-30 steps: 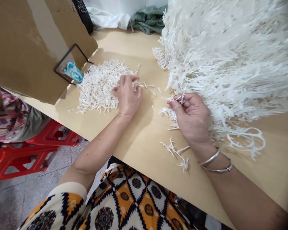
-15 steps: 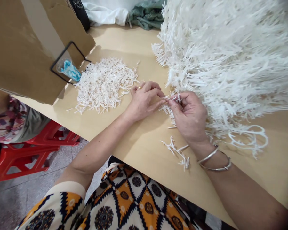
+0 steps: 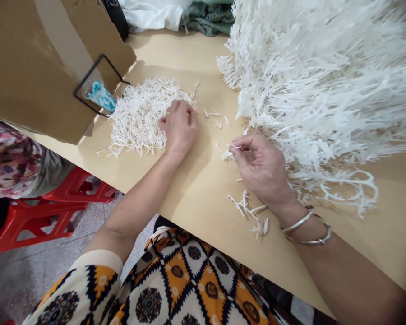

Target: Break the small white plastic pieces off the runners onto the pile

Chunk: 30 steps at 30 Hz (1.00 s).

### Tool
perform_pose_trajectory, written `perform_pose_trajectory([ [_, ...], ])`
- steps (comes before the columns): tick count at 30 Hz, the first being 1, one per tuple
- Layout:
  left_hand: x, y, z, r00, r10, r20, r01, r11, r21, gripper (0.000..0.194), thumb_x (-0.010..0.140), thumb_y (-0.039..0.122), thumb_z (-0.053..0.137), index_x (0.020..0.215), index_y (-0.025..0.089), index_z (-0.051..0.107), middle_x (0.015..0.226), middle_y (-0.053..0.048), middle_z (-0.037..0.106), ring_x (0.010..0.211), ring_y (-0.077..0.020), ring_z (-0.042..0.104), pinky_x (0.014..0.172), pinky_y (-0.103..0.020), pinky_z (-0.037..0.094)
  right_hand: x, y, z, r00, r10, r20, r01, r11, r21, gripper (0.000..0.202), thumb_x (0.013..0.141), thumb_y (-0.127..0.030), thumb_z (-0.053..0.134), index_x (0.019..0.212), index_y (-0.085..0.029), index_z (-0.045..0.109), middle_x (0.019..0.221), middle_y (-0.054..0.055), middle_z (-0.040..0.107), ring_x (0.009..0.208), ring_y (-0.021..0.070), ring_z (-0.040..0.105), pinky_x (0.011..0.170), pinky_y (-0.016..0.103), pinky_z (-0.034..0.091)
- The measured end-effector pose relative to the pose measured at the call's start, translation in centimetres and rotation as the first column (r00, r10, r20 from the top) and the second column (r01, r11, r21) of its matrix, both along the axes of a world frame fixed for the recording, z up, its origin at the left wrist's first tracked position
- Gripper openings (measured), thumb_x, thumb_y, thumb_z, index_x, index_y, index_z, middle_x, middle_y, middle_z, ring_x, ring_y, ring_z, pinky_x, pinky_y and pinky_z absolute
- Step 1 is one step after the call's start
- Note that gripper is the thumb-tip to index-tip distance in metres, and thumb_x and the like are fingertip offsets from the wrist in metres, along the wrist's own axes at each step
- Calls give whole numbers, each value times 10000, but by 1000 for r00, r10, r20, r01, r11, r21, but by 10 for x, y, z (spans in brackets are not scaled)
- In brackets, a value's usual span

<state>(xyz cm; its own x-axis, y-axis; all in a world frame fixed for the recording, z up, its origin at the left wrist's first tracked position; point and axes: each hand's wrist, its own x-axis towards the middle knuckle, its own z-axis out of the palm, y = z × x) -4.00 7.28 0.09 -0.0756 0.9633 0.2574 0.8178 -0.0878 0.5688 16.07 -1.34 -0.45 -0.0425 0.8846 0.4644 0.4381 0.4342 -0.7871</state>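
Note:
My left hand (image 3: 181, 127) is over the right edge of a low pile of small white plastic pieces (image 3: 135, 119). Its fingers curl downward, and their tips are hidden, so what they hold cannot be made out. My right hand (image 3: 263, 163) pinches a thin white plastic sprig (image 3: 236, 146) between thumb and forefinger, close to the near left side of a large heap of white branched plastic (image 3: 325, 85). Between the hands lie several loose white bits (image 3: 218, 123). Bare branched stems (image 3: 246, 208) rest on the table below my right hand.
A cardboard box (image 3: 30, 67) stands at the left, with a black wire frame (image 3: 103, 56) and a clear cup with blue-and-white contents (image 3: 102, 97) beside it. Cloths (image 3: 208, 18) lie at the back. Red stools (image 3: 50, 216) and another person's patterned clothing (image 3: 11, 158) are at the left.
My left hand has moved left, away from my right hand, to the small pile. Several loose bits now show on the table between them. My right hand stays nearly in place, still pinching.

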Motion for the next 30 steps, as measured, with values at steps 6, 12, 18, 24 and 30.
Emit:
perform_pose_trajectory([
  [6, -5, -9, 6, 992, -17, -123, 31, 993, 111, 379, 1004, 360, 637, 1377, 350, 573, 1514, -120, 534, 1439, -366, 466, 1070, -534, 402, 3, 9, -14, 976, -145, -163, 149, 989, 14, 84, 976, -285, 615, 1058, -282, 596, 1020, 47, 681, 950, 229, 712, 900, 440, 596],
  [12, 15, -35, 22, 822, -532, -201, 535, 844, -44, 207, 996, 403, 662, 1135, 256, 702, 1405, -119, 599, 1292, -304, 546, 1086, -485, 401, 9, 14, -14, 972, -126, -196, 137, 990, 45, 165, 971, -226, 566, 1121, -287, 594, 1086, 61, 703, 1074, 254, 726, 1039, 500, 581],
  [18, 6, -19, 9, 915, -331, -233, 338, 941, -9, 139, 1046, 265, 564, 1090, 262, 696, 1281, -100, 684, 1257, -311, 568, 1071, -510, 358, 12, 16, -16, 978, -157, -139, 165, 985, 46, 237, 930, -160, 540, 1128, -278, 596, 1086, 72, 724, 1044, 250, 732, 990, 493, 601],
  [24, 5, -20, 16, 981, -146, -124, 164, 976, 144, 242, 1069, 417, 585, 1261, 283, 647, 1373, -113, 678, 1298, -322, 591, 1063, -470, 335, 8, 16, -14, 971, -170, -168, 178, 983, 35, 223, 901, -186, 603, 1112, -259, 593, 1097, 74, 727, 1054, 243, 740, 969, 477, 622],
  [30, 28, -35, 13, 823, -566, 57, 565, 825, 29, 347, 1079, 554, 582, 1178, 244, 701, 1071, 4, 800, 973, -157, 726, 1055, -402, 327, 7, 13, -11, 981, -137, -135, 144, 989, 45, 219, 950, -194, 615, 1147, -287, 588, 1136, 82, 733, 1065, 247, 758, 955, 464, 648],
])
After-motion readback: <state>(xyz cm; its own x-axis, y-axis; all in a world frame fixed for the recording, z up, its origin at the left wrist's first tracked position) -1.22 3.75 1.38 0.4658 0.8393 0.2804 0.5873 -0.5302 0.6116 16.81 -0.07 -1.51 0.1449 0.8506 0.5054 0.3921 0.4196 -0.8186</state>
